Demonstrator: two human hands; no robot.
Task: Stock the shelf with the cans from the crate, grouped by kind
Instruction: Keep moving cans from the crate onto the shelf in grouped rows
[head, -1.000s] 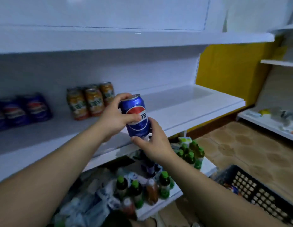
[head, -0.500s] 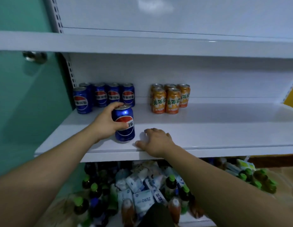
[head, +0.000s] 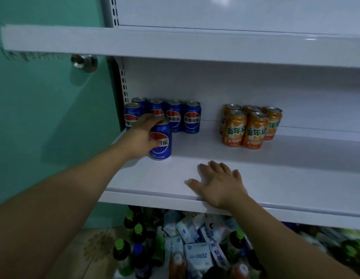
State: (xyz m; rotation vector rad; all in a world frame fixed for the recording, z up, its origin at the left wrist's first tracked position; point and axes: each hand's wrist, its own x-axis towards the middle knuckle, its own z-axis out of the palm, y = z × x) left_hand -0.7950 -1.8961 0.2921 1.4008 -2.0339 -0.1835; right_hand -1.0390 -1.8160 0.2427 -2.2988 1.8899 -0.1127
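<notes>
left grip (head: 144, 135) curled, right grip (head: 217, 184) flat

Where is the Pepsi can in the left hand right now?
In the head view the Pepsi can stands on the white shelf, left side, gripped by the left hand, just in front of the back row of Pepsi cans.

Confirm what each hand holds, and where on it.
Left hand grips the front blue can round its side, near the top. Right hand holds nothing, resting flat on the shelf.
</notes>
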